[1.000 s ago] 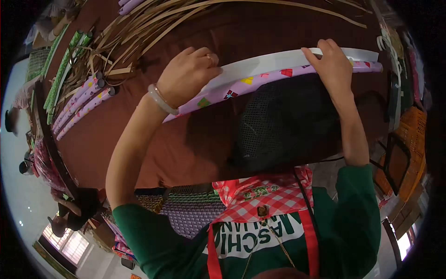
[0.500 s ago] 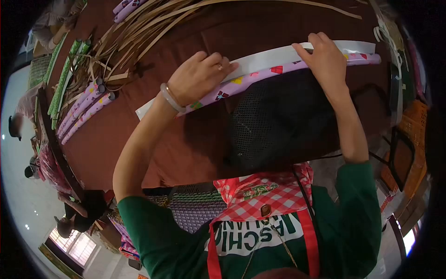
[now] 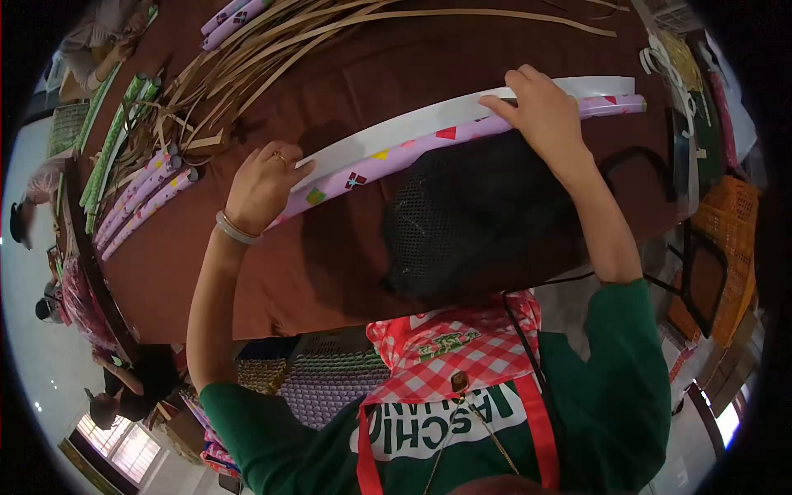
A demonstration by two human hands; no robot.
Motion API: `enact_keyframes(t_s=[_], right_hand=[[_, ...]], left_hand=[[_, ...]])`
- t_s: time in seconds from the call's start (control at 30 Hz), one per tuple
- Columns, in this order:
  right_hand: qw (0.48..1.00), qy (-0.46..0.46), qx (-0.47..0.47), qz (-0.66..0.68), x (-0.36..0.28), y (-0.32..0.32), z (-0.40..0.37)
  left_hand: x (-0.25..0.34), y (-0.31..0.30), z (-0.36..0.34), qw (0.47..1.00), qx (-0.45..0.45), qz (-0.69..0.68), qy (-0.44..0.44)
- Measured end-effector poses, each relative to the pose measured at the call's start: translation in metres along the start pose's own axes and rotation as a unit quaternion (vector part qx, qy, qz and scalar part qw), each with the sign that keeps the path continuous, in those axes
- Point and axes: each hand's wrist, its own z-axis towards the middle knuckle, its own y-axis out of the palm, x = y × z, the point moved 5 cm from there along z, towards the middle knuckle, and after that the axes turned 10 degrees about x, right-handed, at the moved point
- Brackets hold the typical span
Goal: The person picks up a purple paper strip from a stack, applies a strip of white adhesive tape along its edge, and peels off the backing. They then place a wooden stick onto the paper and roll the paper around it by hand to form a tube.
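A long, nearly rolled sheet (image 3: 412, 151), pink-purple with colored shapes, lies across the brown table, its white underside showing as a strip along the far edge. At its left part, my left hand (image 3: 262, 186) is closed, fingertips pinching the white edge. My right hand (image 3: 540, 115) is bent over the right part of the roll, thumb and fingers gripping the same edge. The roll's right end sticks out past my right hand. A black mesh bag (image 3: 462, 214) lies on the near side, close against the roll.
Brown flat strips (image 3: 247, 74) spread over the far left of the brown table (image 3: 206, 280). Purple rolls (image 3: 148, 206) and green rolls (image 3: 115, 148) lie at the left. An orange crate (image 3: 726, 239) stands at the right. Other people are at the far left.
My left hand has slid left along the roll, widening the gap between my hands. My right hand and the roll's right end have shifted slightly left in view.
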Motion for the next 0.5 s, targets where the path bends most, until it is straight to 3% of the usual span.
enact_keyframes(t_s=[0.1, 0.27, 0.33, 0.5], right_hand=[[1.0, 0.003, -0.012, 0.005, -0.001, -0.002, 0.001], [0.999, 0.016, -0.029, 0.003, -0.004, -0.004, 0.004], [0.998, 0.02, -0.05, 0.015, -0.004, -0.001, 0.005], [0.999, 0.0, -0.044, 0.012, -0.001, 0.0, 0.01]], left_hand=[[0.001, 0.004, 0.015, 0.995, 0.054, -0.069, -0.046], [0.051, 0.024, 0.104, 0.952, 0.141, -0.242, -0.125], [0.064, 0.04, 0.131, 0.94, 0.158, -0.295, -0.065], [0.068, 0.064, 0.153, 0.944, 0.102, -0.304, -0.079]])
